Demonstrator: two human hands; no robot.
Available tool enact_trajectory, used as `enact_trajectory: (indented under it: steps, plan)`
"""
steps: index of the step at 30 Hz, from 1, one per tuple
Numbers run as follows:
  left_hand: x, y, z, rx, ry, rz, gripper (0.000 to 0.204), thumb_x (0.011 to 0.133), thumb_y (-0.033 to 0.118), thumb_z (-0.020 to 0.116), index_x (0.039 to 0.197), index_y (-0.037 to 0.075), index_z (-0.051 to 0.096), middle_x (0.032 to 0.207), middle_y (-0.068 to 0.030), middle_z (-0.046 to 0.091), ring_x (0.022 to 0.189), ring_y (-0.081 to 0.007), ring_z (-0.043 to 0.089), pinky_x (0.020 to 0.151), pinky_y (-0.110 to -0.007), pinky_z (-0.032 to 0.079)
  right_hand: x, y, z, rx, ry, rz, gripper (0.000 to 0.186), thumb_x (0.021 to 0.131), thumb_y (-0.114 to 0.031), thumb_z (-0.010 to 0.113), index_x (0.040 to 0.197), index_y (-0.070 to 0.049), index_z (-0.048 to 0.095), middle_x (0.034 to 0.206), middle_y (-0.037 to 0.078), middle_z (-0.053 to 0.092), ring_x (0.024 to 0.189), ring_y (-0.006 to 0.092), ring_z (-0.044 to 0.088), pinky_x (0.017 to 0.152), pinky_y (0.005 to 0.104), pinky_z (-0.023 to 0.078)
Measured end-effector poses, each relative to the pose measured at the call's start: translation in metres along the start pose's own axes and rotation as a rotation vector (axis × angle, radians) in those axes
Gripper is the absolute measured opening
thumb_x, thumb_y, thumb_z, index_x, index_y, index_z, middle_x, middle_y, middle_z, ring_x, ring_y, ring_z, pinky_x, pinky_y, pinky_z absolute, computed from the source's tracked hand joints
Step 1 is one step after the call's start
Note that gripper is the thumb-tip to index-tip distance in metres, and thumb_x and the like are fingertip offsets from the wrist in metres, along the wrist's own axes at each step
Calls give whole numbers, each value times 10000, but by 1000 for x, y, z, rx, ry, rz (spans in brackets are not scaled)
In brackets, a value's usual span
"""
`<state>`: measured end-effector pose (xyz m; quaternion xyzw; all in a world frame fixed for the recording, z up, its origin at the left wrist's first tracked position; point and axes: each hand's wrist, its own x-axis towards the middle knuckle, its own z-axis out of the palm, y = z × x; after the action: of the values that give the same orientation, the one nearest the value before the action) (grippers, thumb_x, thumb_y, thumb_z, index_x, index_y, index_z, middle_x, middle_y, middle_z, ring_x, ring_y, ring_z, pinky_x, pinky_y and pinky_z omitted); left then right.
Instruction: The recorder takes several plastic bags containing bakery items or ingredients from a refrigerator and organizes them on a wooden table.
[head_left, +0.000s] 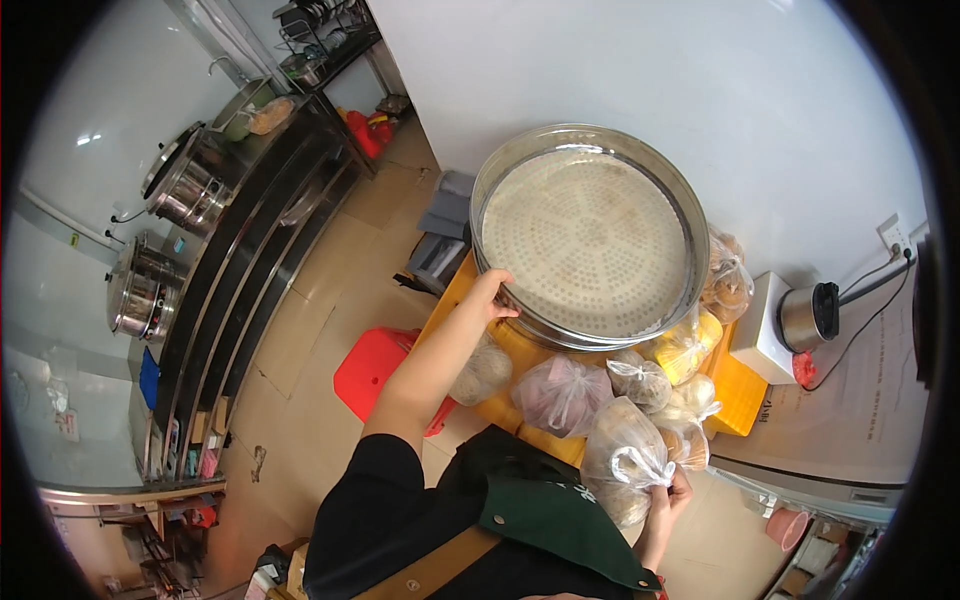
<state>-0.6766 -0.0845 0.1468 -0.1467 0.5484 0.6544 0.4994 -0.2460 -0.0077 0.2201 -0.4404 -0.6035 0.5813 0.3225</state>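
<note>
A large round metal steamer basket [590,240] stands on the orange-yellow wooden table [735,400], its perforated bottom covered with a pale liner. My left hand [495,297] grips its near left rim. Pinched in the fingers of my right hand [668,500] is the knotted top of a clear plastic bag [625,450], close to my body at the table's near edge; what fills the bag is pale and hard to make out. Beside it lie other tied bags: a pinkish one [563,395], a greyish one [640,380] and one with yellow contents [688,345].
At the table's right end stands a white appliance with a metal cup [808,315], its cord running to a wall socket [893,235]. A red stool [370,375] is on the left. Farther left, a dark tiered shelf [250,230] carries metal pots [150,290].
</note>
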Motion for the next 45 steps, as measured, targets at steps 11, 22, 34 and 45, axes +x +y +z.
enact_trajectory:
  steps: [11, 22, 34, 45]
  plan:
    - [24, 58, -18, 31, -32, -67, 558, 690, 124, 534, 1191, -12, 330, 1241, -241, 309, 1113, -404, 355, 878, -587, 344, -22, -2, 63, -11, 9, -69, 38, 695, -3, 535, 665, 11, 517, 675, -16, 449, 627, 59, 402, 562, 193, 305]
    - [32, 50, -19, 90, -47, 19, 362, 715, 95, 522, 1036, -34, 415, 988, -215, 428, 775, -369, 495, 777, -566, 425, -48, -1, 59, 25, 65, 35, 87, 650, 17, 516, 586, 0, 460, 626, -25, 385, 574, 59, 351, 510, 200, 250]
    - [-39, 62, -11, 71, 8, 118, 431, 638, 51, 492, 1046, -72, 429, 934, -265, 490, 769, -420, 529, 711, -617, 430, -65, 5, 14, 27, 99, -61, 80, 632, -2, 516, 579, 0, 457, 612, -20, 378, 576, 68, 348, 518, 208, 253]
    - [-247, 38, -145, -330, 84, 362, 625, 605, 50, 463, 1214, -24, 341, 1243, -228, 363, 1143, -420, 367, 877, -604, 368, -43, 8, -31, -26, -110, -202, 140, 622, -12, 519, 550, -22, 399, 591, -20, 342, 562, 70, 319, 496, 221, 221]
